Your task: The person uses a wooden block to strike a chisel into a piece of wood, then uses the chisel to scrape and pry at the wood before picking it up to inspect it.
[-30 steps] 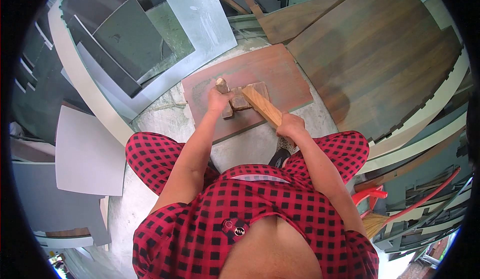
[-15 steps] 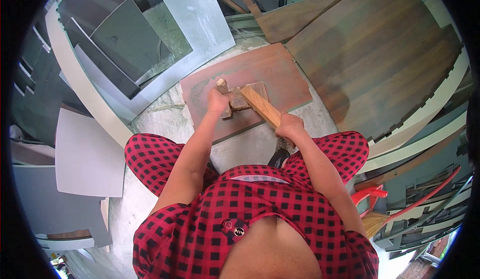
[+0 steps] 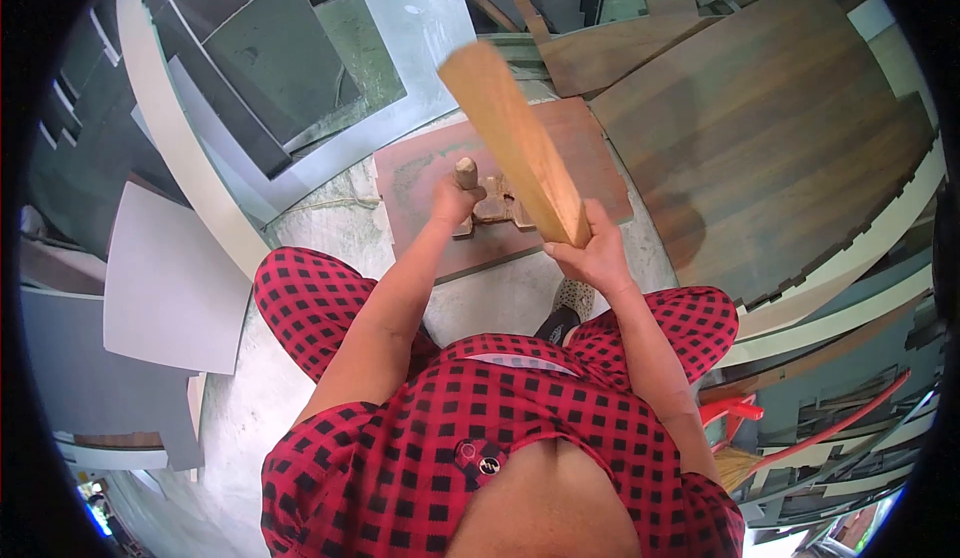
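Observation:
My right hand (image 3: 597, 253) is wrapped round the lower end of a light wooden plank (image 3: 517, 143). The plank is raised and tilted, its far end up toward the top of the view. My left hand (image 3: 455, 203) grips the upright rounded wooden handle (image 3: 466, 171) of a blocky brown wooden piece (image 3: 491, 204). That piece lies on a reddish-brown board (image 3: 410, 163) on the floor in front of me. The raised plank hides the right part of the wooden piece and some of the board.
A large wood-grain panel (image 3: 740, 128) lies at the right, and a pale frame-like sheet (image 3: 420, 28) at the upper left. A white panel (image 3: 175, 278) stands at the left. Something red (image 3: 735, 410) and a broom (image 3: 737, 468) are at the lower right. My legs flank the board.
My right hand has lifted the plank from the wooden piece; its far end now points up, nearer the camera. My left hand keeps its grip on the handle. The whole view has shifted slightly.

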Available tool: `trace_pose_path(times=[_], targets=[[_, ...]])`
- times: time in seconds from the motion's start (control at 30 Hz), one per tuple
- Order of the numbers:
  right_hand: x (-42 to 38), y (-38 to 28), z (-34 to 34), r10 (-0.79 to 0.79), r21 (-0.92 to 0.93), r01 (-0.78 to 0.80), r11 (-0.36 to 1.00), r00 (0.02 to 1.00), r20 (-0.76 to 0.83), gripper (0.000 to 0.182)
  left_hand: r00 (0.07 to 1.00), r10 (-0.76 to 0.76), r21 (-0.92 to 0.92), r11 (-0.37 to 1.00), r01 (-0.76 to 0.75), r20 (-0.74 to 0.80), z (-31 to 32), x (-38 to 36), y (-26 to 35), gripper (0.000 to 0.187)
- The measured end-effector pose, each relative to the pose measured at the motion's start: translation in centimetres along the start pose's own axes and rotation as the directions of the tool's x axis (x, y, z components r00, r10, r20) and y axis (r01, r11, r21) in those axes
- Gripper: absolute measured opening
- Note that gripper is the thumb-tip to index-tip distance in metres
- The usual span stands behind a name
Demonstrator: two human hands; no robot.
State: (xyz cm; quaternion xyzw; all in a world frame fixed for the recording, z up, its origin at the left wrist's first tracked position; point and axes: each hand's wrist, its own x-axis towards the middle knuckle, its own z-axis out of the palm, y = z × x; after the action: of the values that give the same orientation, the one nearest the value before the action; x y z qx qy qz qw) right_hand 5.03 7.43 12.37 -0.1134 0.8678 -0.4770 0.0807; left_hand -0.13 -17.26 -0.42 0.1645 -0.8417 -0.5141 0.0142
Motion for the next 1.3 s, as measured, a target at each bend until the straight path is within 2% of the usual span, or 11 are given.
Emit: trace_pose_path(times=[0.17,0.23,0.37,0.43,0.53,0.73,0.87,0.93,1.07,1.13,1.3], targets=[[-0.1,-0.4,-0.1,-0.118,-0.058,0.114,0.992,0.992,-0.055,0.051,0.999,0.041,-0.123,0.992,-0.041,0.004,0.2,0.0,-0.3,0.026],[0.2,-0.4,0.1,0.164,-0.570,-0.063,0.819,0.978,0.128,0.044,0.998,0.058,-0.137,0.989,-0.057,-0.001,0.5,-0.2,-0.6,0.026],[-0.3,-1.1,-0.3,0.177,-0.445,-0.122,0.887,0.981,0.083,0.046,0.997,0.062,-0.137,0.989,-0.057,0.034,1.1,0.7,-2.3,0.026],[-0.2,-0.7,-0.4,-0.096,0.070,0.094,0.993,0.995,0.015,0.045,0.997,0.071,-0.114,0.991,-0.067,0.029,0.9,0.5,-1.8,0.027],[-0.2,-2.0,-0.1,-0.047,0.262,0.050,0.964,0.999,-0.018,0.045,0.998,0.058,-0.115,0.992,-0.057,0.004,1.2,0.7,-2.0,0.027],[-0.1,0.5,0.4,0.112,-0.440,-0.060,0.896,0.989,0.093,0.046,0.998,0.004,-0.147,0.989,0.004,0.055,0.7,0.3,-0.9,0.024],[0.0,-0.1,0.1,0.082,-0.271,-0.058,0.961,0.994,0.076,0.049,0.998,0.061,-0.139,0.989,-0.056,0.033,1.2,0.7,-2.2,0.026],[-0.3,-0.7,0.6,-0.031,0.197,0.037,0.980,0.999,-0.032,0.051,0.999,-0.010,-0.066,0.998,0.012,0.044,1.5,0.9,-2.8,0.027],[-0.2,0.0,1.5,-0.017,0.251,0.024,0.968,0.999,-0.028,0.053,0.991,0.131,-0.124,0.983,-0.132,-0.012,2.7,2.3,-5.5,0.029],[0.3,0.2,1.2,0.164,-0.495,-0.087,0.865,0.980,0.115,0.057,0.988,0.150,-0.125,0.980,-0.152,-0.025,2.1,1.8,-4.2,0.029],[0.1,2.2,1.7,0.226,0.071,-0.237,0.969,0.964,0.137,0.053,0.999,0.036,-0.011,0.999,-0.036,-0.020,0.5,1.2,-3.3,0.024]])
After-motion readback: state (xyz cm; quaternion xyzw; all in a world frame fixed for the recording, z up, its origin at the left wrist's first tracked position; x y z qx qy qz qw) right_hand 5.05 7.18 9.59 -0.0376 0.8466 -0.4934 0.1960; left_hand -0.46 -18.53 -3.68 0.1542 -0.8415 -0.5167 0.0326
